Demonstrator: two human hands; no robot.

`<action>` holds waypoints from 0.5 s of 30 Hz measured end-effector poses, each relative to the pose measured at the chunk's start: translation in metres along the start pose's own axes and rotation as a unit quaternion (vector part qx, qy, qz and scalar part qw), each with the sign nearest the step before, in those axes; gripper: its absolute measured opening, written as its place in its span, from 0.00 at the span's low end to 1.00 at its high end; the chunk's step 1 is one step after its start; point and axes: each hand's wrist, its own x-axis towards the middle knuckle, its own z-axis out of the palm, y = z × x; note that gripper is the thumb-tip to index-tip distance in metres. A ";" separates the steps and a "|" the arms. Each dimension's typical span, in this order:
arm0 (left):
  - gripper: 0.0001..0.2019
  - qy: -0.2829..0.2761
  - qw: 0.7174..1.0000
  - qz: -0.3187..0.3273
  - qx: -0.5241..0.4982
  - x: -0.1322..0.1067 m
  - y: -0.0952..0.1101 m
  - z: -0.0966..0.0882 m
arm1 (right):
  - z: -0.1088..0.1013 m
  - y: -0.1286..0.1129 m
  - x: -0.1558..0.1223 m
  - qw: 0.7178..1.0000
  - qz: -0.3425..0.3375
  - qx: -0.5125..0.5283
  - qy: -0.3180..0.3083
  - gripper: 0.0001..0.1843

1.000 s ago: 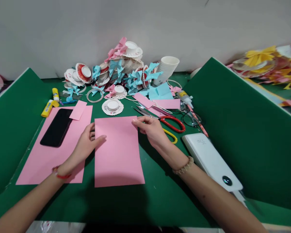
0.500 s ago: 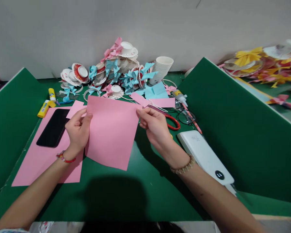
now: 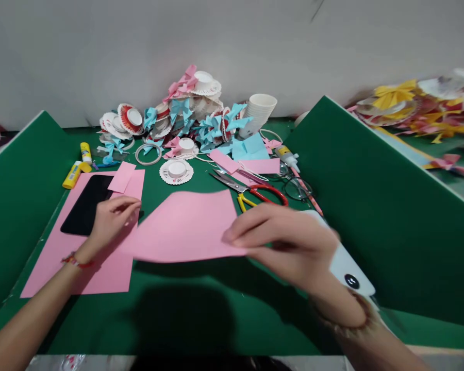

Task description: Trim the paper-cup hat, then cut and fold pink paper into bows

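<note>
My right hand (image 3: 290,242), blurred by motion, pinches the right edge of a pink sheet of paper (image 3: 189,226). The paper bends and tilts low over the green table. Off the sheet, my left hand (image 3: 116,216) hovers with fingers drawn together and nothing visible in them. Beneath it lies a larger pink sheet (image 3: 112,275) with a black phone (image 3: 85,206) and a small pink strip (image 3: 122,178) on it. Just beyond the held paper are a white paper hat (image 3: 177,171) and scissors (image 3: 251,190) with red and yellow handles.
Glue sticks (image 3: 73,174) stand and lie at the left. Along the wall are piled paper hats with bows (image 3: 181,111) and stacked paper cups (image 3: 260,111). Glasses (image 3: 297,188) and a white power bank (image 3: 350,268) lie right, by a green partition (image 3: 379,221).
My left hand has let go of the pink paper and moved down-left. My right hand has brought the paper lower and toward me, tipping it flatter. The scissors and nearest hat now show.
</note>
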 end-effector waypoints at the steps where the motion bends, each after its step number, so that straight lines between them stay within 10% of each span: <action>1: 0.15 -0.051 0.993 -0.095 -0.048 -0.005 0.000 0.003 | 0.005 0.002 -0.007 0.999 -0.010 -0.008 -0.040 0.04; 5: 0.18 -0.183 0.919 -0.291 -0.191 -0.019 0.013 0.018 | 0.027 0.009 -0.026 0.993 -0.040 -0.003 -0.108 0.06; 11: 0.12 -0.185 0.919 -0.276 -0.214 -0.004 0.036 0.032 | 0.040 -0.006 -0.037 0.966 -0.103 -0.066 -0.229 0.13; 15: 0.12 -0.086 0.953 -0.214 -0.198 -0.001 0.040 0.033 | 0.048 -0.013 -0.046 0.931 -0.125 -0.197 -0.280 0.14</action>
